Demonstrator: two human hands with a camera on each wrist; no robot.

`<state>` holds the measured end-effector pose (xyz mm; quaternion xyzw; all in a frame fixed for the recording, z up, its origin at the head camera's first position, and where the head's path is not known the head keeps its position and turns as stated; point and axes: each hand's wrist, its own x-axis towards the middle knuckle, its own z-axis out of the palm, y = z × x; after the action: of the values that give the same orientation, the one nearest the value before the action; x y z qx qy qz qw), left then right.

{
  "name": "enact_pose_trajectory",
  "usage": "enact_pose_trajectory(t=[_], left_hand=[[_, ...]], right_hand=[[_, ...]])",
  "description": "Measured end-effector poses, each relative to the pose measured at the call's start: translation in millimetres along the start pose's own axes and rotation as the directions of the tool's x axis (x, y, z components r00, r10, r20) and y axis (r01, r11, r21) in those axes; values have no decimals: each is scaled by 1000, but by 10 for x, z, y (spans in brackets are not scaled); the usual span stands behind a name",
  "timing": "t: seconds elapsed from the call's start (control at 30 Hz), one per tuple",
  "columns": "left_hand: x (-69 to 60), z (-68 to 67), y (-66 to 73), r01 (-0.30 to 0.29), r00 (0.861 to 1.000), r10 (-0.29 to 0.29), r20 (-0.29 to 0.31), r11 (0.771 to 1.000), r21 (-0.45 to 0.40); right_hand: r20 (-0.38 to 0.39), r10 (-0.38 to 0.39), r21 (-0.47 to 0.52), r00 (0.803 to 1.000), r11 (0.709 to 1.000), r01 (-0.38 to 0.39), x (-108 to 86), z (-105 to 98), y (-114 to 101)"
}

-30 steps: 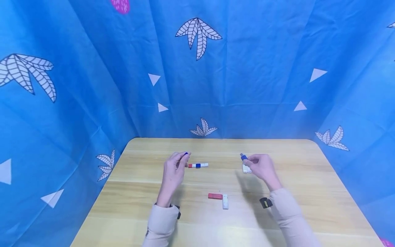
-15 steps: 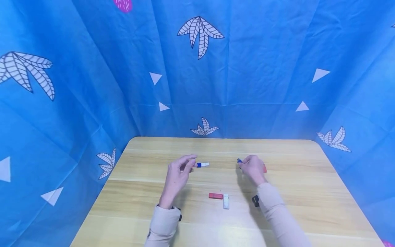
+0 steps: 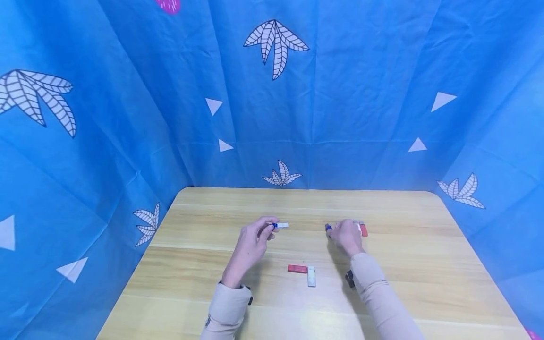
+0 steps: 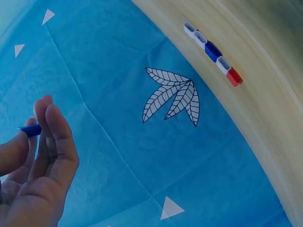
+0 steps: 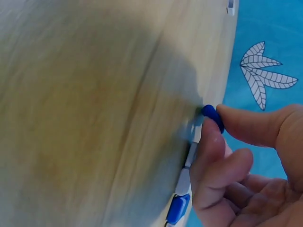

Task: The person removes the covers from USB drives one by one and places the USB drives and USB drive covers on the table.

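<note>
My left hand (image 3: 254,241) pinches a small blue USB cap (image 4: 32,130) between thumb and fingers above the table. In the left wrist view, a touching row of caps lies on the wood, white, blue and red, with a red cap (image 4: 234,77) at one end. In the head view my left fingers partly hide this row. My right hand (image 3: 347,236) pinches a blue USB flash drive (image 3: 328,227) low over the table, its metal plug facing away. Beside and under that hand lie more uncapped drives, among them a red USB drive (image 3: 363,229), partly hidden.
Nearer the front, a red USB stick (image 3: 297,268) and a white USB stick (image 3: 311,276) lie touching at a right angle. A blue patterned curtain (image 3: 361,94) surrounds the back and sides of the wooden table (image 3: 191,307).
The right hand has moved left and lowered the blue drive toward the table, uncovering the red drive. The left hand has shifted right with the blue cap, over the row of caps.
</note>
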<state>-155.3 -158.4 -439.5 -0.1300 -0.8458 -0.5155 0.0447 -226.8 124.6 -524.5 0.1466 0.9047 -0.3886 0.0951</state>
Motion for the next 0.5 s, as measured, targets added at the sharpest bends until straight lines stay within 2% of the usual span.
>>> enact_pose_trajectory(t=[0.07, 0.17, 0.3, 0.5], left_hand=[[10, -27, -1, 3, 1000, -3, 3, 1000, 22], [35, -88, -7, 11, 1000, -9, -23, 997, 80], [83, -148, -41, 23, 999, -15, -52, 988, 156], [164, -138, -93, 7, 999, 0, -37, 979, 204]], right_hand=[[11, 25, -27, 1000, 999, -24, 15, 2, 11], [24, 41, -48, 999, 998, -40, 31, 1, 33], [13, 32, -59, 999, 998, -31, 33, -10, 56], [-1, 24, -62, 1000, 998, -24, 34, -25, 78]])
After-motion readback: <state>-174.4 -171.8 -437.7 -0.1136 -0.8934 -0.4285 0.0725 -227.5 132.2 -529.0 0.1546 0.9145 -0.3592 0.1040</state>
